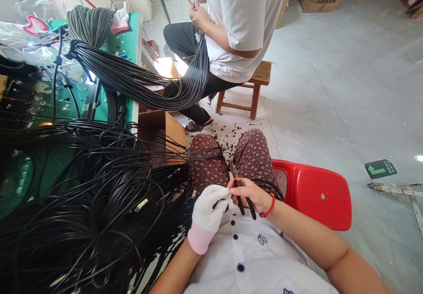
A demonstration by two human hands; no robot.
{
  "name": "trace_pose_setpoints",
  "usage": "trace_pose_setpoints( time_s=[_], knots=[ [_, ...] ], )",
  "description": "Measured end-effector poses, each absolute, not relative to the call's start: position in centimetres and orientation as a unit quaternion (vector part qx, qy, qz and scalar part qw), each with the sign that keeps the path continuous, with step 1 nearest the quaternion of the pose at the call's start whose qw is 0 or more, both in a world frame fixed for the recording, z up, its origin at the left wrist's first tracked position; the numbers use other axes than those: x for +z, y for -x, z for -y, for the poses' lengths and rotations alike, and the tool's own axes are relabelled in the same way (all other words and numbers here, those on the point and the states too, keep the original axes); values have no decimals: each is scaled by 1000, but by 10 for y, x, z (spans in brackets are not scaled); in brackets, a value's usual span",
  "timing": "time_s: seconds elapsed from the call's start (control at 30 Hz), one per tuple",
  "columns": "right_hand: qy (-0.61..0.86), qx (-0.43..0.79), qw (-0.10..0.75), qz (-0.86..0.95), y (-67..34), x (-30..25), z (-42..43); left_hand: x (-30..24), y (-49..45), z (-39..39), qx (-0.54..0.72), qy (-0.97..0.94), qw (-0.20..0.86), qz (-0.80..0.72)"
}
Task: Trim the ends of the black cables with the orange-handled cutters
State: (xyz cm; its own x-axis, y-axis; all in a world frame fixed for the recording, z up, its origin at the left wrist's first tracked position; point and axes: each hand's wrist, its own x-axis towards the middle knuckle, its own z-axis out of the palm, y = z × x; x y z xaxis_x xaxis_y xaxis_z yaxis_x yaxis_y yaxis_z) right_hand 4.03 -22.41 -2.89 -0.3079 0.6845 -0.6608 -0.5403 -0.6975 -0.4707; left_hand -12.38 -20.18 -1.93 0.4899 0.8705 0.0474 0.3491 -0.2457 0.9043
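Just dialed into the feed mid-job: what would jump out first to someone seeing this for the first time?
The mass of black cables filling the lower left. Next, at bottom centre, the gloved left hand pinches a cable end against the bare right hand, which holds a small black-handled tool. A co-worker sits on a wooden stool above.

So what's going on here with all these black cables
A seated person works on black cables spilling from the green table onto their lap. The gloved left hand pinches a cable end, while the bare right hand holds a small cutting tool against it. Opposite, a co-worker on a wooden stool handles another cable bundle. Black scraps litter the floor.
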Motion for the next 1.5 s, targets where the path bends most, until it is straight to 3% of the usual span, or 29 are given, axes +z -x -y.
trace_pose_setpoints(
  time_s=[0.27,0.53,0.77,0.87,1.0,1.17,1.5],
  knots=[
    [472,747,463,67,-50,-23,219,-19,127,203,233,-723,437,-481],
    [538,661,507,130,-49,-25,218,-9,121,206,150,-549,632,-526],
    [564,608,505,239,-48,-29,216,0,117,196,124,-533,657,-519],
    [620,514,459,375,-54,-23,218,-3,118,196,151,-517,645,-543],
    [687,364,315,544,-60,-6,228,-8,118,197,209,-491,624,-572],
    [658,309,179,663,-54,-5,244,-6,115,197,261,-446,615,-595],
    [678,266,108,676,-52,-14,250,-3,113,199,292,-408,635,-587]
  ],
)
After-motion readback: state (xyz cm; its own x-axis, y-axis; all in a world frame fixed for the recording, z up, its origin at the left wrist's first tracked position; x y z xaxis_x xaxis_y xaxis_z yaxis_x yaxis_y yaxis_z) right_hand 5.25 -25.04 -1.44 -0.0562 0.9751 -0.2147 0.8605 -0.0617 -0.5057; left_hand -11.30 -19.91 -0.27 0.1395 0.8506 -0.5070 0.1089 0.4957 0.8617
